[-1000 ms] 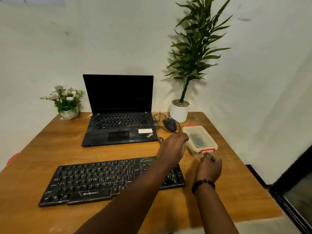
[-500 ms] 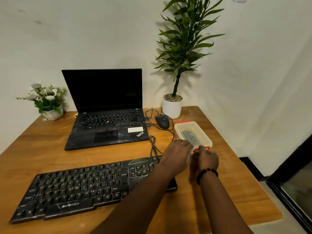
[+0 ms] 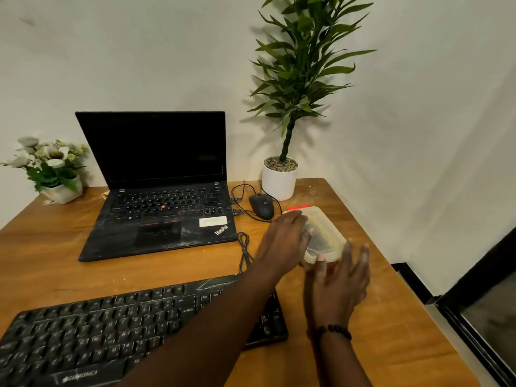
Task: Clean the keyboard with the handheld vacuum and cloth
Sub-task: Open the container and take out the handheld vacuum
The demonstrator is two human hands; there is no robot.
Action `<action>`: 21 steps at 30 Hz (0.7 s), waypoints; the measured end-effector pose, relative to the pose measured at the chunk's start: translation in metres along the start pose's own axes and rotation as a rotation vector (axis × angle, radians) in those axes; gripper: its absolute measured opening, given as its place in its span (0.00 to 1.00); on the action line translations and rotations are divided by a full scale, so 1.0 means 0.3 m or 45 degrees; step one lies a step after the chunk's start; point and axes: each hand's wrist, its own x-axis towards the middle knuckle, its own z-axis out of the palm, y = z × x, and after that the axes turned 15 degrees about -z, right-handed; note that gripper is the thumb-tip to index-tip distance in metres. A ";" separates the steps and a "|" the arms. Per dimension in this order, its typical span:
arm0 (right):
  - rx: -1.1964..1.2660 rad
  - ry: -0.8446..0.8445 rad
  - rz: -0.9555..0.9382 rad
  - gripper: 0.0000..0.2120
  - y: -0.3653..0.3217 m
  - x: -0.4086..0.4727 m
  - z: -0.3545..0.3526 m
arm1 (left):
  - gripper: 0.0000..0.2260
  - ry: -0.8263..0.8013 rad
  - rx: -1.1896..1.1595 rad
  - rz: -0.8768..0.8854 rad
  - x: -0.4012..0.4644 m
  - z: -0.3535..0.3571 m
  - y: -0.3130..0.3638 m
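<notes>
Black keyboard point(image 3: 117, 328) lies flat — front-left on desk.

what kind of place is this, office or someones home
Most likely a small desk workspace in a room corner; home or office cannot be told. An open laptop, a separate black keyboard and a wired mouse share a wooden desk, with a potted plant against the bare wall.

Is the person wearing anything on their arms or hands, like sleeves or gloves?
No sleeves and no gloves show: both forearms are bare as far as the picture's bottom edge. The left hand has nothing on it that can be seen. The right hand has a bracelet of round dark beads around its wrist. No rings or watch show.
</notes>
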 end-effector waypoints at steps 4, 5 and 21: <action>0.025 -0.129 -0.131 0.20 0.039 0.001 0.040 | 0.23 -0.216 0.205 -0.011 0.092 0.028 -0.027; 0.046 -0.113 -0.135 0.20 0.042 0.001 0.045 | 0.23 -0.240 0.219 -0.032 0.110 0.040 -0.034; 0.395 -0.024 0.258 0.30 0.040 0.031 0.018 | 0.17 0.012 -0.498 -0.995 0.187 0.087 -0.008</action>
